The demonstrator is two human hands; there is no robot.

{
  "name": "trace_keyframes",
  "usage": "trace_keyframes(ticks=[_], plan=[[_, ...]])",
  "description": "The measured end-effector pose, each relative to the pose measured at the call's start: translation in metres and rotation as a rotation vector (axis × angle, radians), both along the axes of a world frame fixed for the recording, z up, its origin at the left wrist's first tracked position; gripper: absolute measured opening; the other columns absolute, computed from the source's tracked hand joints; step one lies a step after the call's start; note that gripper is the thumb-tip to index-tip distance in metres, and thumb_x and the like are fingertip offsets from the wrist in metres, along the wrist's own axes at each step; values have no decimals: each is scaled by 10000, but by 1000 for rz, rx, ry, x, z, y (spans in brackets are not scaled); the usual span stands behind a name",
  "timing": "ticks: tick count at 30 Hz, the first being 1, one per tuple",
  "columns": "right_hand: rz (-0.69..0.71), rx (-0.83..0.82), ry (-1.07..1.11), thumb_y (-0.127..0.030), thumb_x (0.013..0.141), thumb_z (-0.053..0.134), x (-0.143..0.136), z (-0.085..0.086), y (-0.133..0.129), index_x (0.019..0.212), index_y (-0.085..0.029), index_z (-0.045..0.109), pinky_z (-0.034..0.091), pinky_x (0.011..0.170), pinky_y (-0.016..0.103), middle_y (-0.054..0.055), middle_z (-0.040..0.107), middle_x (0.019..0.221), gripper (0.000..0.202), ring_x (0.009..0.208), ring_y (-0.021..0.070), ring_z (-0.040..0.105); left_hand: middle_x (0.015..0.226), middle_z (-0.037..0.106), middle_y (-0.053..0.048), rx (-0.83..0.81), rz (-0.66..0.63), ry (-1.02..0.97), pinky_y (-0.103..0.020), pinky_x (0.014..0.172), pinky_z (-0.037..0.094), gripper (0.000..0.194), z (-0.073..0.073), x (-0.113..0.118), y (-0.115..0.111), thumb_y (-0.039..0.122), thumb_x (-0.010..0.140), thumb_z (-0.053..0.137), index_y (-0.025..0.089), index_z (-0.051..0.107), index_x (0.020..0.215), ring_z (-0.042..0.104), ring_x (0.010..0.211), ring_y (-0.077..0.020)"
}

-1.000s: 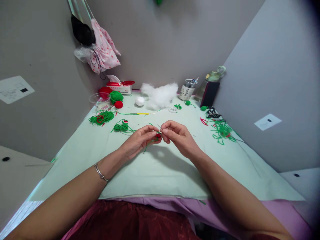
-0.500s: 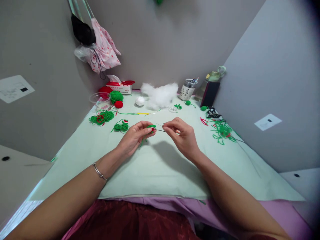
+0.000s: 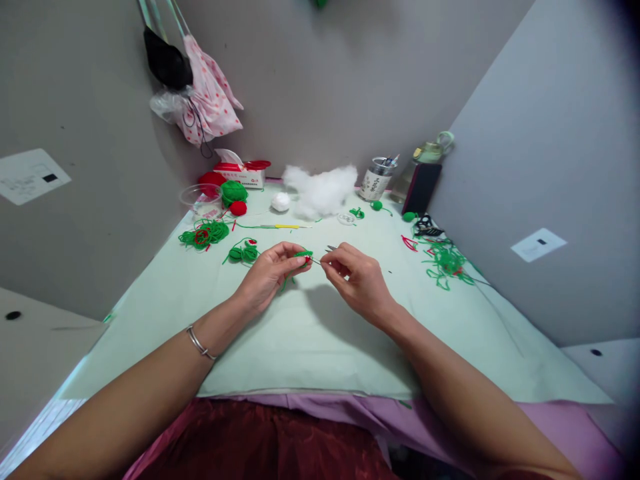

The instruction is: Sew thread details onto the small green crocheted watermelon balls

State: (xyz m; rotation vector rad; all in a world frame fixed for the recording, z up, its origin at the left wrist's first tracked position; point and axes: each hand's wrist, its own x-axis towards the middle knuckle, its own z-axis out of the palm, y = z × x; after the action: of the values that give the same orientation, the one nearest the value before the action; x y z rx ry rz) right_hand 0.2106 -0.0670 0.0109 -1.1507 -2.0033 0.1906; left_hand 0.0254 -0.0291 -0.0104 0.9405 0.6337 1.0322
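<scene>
My left hand (image 3: 270,273) pinches a small green and red crochet piece (image 3: 303,256) between thumb and fingers, above the middle of the table. From its red part a dark thread (image 3: 316,261) runs to my right hand (image 3: 357,273), whose thumb and forefinger are closed on it close by. A pointed grey metal tip (image 3: 331,249) juts out above the right fingers; most of that tool is hidden. Left of my left hand lies a small green yarn bundle (image 3: 243,253). Behind it is a yellow-handled crochet hook (image 3: 286,227).
White stuffing (image 3: 323,192) and a white ball (image 3: 281,202) lie at the back. Left stand a tissue box (image 3: 247,177), green yarn ball (image 3: 233,193) and tangled yarn (image 3: 205,235). Right are a pen can (image 3: 378,180), a phone (image 3: 423,190) and green scraps (image 3: 447,263).
My right hand has moved slightly left and closer to the crochet piece, so less dark thread shows between the hands. A small dark bit now shows on the table right of it.
</scene>
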Motion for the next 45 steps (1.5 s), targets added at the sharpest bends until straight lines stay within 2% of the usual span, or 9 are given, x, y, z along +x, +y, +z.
trace_keyframes(ticks=[7, 11, 23, 28, 32, 35, 38, 42, 45], plan=[[-19, -15, -22, -63, 855, 535, -3, -3, -1, 797, -172, 587, 352, 592, 236, -8, 510, 714, 134, 615, 102, 464, 860, 688, -15, 62, 42, 108, -332, 900, 505, 205, -4, 0, 1, 221, 704, 790, 156, 669, 855, 655, 845, -143], [-33, 16, -17, -69, 874, 513, -5, -7, 0, 800, -174, 565, 353, 597, 243, 0, 507, 727, 139, 622, 111, 461, 860, 706, -12, 44, 43, 137, -341, 889, 506, 219, -7, 0, 1, 238, 703, 796, 167, 665, 864, 676, 831, -148], [-40, -1, 91, -113, 904, 533, -7, -11, 1, 813, -182, 573, 336, 587, 256, -5, 491, 719, 121, 622, 114, 440, 802, 722, -13, -20, 44, 42, -353, 901, 521, 214, -6, 5, -4, 191, 679, 812, 146, 660, 824, 704, 792, -150], [-34, -25, 191, -118, 903, 552, -7, -8, 1, 802, -185, 585, 349, 595, 259, -8, 497, 723, 125, 628, 112, 443, 852, 730, -20, 10, 30, 19, -359, 971, 489, 208, -3, 5, -4, 210, 688, 819, 158, 693, 846, 703, 880, -163], [-32, -76, 262, -149, 907, 567, -7, -6, 1, 807, -187, 607, 362, 610, 266, -2, 536, 745, 114, 640, 115, 450, 866, 707, -13, 24, 52, -14, -356, 995, 472, 169, -2, 5, -3, 240, 715, 801, 155, 714, 832, 692, 898, -161], [6, -143, 321, -169, 904, 580, -8, -6, 3, 808, -185, 625, 370, 615, 267, 0, 551, 752, 107, 651, 117, 462, 882, 693, -10, 46, 58, 18, -316, 940, 488, 148, -4, 6, -5, 219, 701, 809, 156, 708, 790, 673, 868, -140], [40, -211, 405, -200, 894, 605, -8, -6, 4, 805, -184, 641, 380, 624, 268, 4, 572, 762, 97, 667, 119, 485, 854, 685, -5, 31, 35, 65, -287, 873, 497, 156, -3, 7, -8, 215, 713, 802, 167, 693, 815, 668, 838, -134], [94, -288, 520, -247, 880, 634, -8, -7, 7, 831, -187, 675, 404, 658, 274, 18, 611, 814, 88, 717, 129, 524, 920, 675, -10, -63, -90, -73, -284, 874, 507, 199, 3, 5, -10, 220, 779, 748, 179, 675, 959, 669, 845, -124], [117, -344, 533, -263, 871, 644, -8, -8, 8, 846, -188, 694, 406, 654, 270, 21, 622, 822, 93, 725, 130, 532, 867, 661, -9, -112, -163, -104, -263, 818, 522, 185, 4, 4, -9, 221, 796, 732, 155, 672, 958, 646, 754, -97]])
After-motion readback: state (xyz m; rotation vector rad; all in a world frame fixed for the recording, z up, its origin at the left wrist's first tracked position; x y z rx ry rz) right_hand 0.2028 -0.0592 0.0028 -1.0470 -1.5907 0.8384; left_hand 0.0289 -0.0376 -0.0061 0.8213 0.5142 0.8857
